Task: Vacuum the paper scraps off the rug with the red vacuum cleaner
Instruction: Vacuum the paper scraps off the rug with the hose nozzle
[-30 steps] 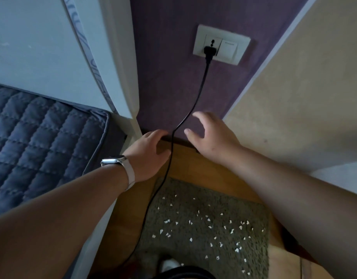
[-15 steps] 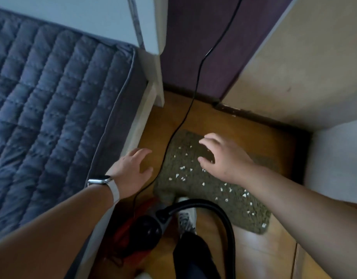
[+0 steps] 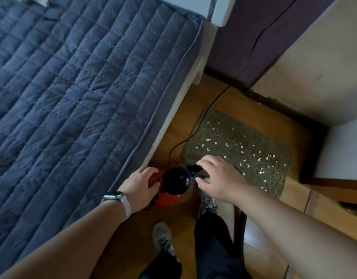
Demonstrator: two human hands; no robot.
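Two hands are down at the vacuum cleaner point(image 3: 170, 188). The left hand point(image 3: 140, 183) has its fingers curled over the red side of the body, holding it. The right hand point(image 3: 220, 176) has its fingers spread and loosely bent just above the black front end, grasping nothing. The vacuum cleaner sits on the wooden floor between the bed point(image 3: 73, 87) and the near corner of the rug point(image 3: 254, 135), just beside the rug. It is small and round, with a red shell and a glossy black top. Its cord point(image 3: 193, 135) crosses the rug's left edge toward the wall. By my reading no cleaning has begun: white paper scraps point(image 3: 242, 152) lie scattered over most of the rug, so switching on and every pass remain.
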